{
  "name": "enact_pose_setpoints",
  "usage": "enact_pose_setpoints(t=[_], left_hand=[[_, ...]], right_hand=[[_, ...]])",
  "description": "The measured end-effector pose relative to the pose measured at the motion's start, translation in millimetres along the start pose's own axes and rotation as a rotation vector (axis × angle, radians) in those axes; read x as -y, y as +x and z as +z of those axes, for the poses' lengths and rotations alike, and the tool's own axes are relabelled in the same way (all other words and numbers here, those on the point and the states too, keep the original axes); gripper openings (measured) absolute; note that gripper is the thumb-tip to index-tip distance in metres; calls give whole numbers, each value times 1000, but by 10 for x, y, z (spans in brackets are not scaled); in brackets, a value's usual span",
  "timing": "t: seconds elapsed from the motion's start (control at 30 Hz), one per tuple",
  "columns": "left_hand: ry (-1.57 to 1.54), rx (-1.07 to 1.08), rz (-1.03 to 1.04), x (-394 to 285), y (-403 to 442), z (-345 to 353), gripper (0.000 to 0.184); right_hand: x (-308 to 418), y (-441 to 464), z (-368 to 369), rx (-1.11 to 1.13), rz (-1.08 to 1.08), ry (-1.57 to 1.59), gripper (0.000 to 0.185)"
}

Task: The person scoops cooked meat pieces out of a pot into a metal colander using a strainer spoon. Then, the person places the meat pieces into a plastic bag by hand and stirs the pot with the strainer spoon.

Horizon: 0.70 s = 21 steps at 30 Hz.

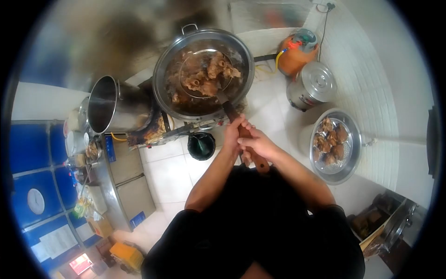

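Both hands grip the long wooden handle of a large round skimmer [231, 110]. My left hand [233, 133] is wrapped around it on the side toward the pot. Closer to my body, my right hand [258, 143] is closed on the same handle. The skimmer's round head lies within a wide steel pot [158, 88] of brown liquid. Several chunks of browned meat on the bone [204, 83] are heaped on that head. Whether the head touches the liquid is hard to tell.
A tall steel stockpot [125, 109] stands left of the wide pot. On the right are a perforated basin [357, 153] holding meat chunks, a lidded steel container [318, 81] and an orange gas cylinder [295, 58]. A dark-lined bin [201, 146] sits on the floor.
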<state>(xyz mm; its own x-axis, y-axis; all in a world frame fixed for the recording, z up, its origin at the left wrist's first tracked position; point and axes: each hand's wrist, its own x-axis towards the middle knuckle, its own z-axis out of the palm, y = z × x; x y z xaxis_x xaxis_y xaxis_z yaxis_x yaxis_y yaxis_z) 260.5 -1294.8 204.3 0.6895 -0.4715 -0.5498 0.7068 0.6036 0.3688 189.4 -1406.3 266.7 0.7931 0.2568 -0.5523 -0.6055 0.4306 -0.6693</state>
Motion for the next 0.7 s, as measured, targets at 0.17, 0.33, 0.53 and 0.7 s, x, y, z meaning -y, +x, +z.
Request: enact_pose_setpoints(t=[0.17, 0.33, 0.53, 0.7], left_hand=[[-25, 8, 6, 59, 41, -65, 19], [32, 1, -11, 30, 8, 6, 20], [26, -6, 0, 24, 26, 5, 20], [-53, 4, 2, 34, 70, -50, 14]], right_hand=[[-51, 1, -33, 9, -25, -17, 17], [18, -29, -5, -7, -10, -23, 18], [30, -18, -6, -6, -15, -21, 22], [68, -33, 20, -12, -10, -19, 24]])
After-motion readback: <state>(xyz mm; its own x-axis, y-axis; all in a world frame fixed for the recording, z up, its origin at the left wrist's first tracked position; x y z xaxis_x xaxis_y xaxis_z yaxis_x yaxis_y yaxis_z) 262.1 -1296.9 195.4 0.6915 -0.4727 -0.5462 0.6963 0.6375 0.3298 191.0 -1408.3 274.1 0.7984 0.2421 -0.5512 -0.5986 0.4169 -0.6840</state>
